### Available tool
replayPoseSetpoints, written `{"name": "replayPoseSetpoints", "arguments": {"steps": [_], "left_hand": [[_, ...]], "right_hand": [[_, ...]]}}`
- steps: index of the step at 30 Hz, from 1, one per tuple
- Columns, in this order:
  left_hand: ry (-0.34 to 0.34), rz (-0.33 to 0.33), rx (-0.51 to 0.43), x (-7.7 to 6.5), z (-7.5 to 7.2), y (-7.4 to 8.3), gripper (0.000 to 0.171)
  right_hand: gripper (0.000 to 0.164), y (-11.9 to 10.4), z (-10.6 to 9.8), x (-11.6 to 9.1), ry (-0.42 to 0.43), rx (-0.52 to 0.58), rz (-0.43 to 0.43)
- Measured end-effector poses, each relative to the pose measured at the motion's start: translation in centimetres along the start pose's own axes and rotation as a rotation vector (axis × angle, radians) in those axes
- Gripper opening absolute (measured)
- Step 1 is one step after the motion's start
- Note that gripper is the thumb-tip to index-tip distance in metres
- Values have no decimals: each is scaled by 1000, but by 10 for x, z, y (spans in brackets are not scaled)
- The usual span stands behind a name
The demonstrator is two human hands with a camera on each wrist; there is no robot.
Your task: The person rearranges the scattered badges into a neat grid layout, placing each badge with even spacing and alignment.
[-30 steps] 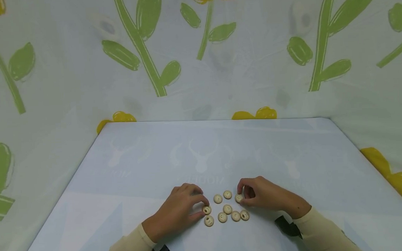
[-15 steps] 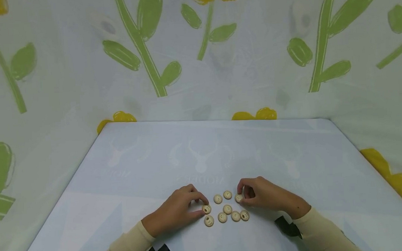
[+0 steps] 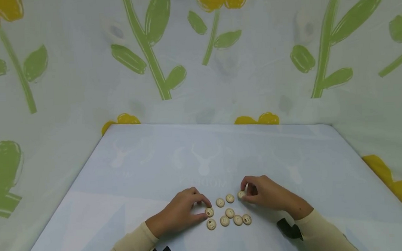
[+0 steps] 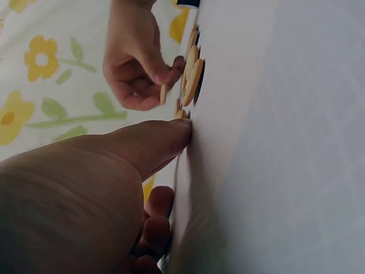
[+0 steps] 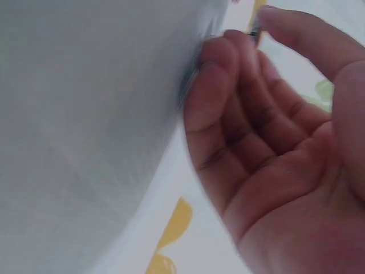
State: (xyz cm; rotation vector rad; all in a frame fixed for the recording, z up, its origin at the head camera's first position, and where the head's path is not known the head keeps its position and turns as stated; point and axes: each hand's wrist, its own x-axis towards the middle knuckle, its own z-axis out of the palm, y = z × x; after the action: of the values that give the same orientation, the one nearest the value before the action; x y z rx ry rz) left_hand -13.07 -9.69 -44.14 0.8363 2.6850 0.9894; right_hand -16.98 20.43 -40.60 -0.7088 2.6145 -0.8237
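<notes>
Pinching a small pale disc point(image 3: 241, 195) between thumb and fingertips, the right hand point(image 3: 267, 193) appears from above to be almost on the table; the left wrist view, taken from low down, shows this disc edge-on and clear of the surface. The left hand point(image 3: 179, 213) grips a second disc point(image 3: 209, 212) between thumb and index finger, plain in the head view but largely concealed by the thumb in the left wrist view. In the right wrist view, curled fingers hide nearly all of the right hand's disc.

The table point(image 3: 289, 148) is pale blue-white, with faint antler motifs and lettering. A whitish cloth point(image 3: 84, 78) printed with green stems and yellow flowers surrounds its far edge and sides.

Between the hands lie seven loose discs point(image 3: 224, 220), several bearing dark marks; the two nearest the right side sit touching or nearly so. Beige sleeves point(image 3: 133, 244) cover both forearms, and a black device point(image 3: 289, 229) shows beneath each wrist.
</notes>
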Motion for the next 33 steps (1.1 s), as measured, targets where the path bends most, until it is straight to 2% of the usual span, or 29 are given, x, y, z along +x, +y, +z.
{"name": "replayPoseSetpoints", "arguments": {"steps": [12,26,33], "left_hand": [[18,8,5,1,0,2,18],[31,26,14,1,-2,1,19],[16,-13,11,1,-1,-1,19]], "right_hand": [[17,-7,-12,27,51,0,-7],[16,-5,-16,61,8,12,44],[16,-3,-14,72,-3,21,80]]}}
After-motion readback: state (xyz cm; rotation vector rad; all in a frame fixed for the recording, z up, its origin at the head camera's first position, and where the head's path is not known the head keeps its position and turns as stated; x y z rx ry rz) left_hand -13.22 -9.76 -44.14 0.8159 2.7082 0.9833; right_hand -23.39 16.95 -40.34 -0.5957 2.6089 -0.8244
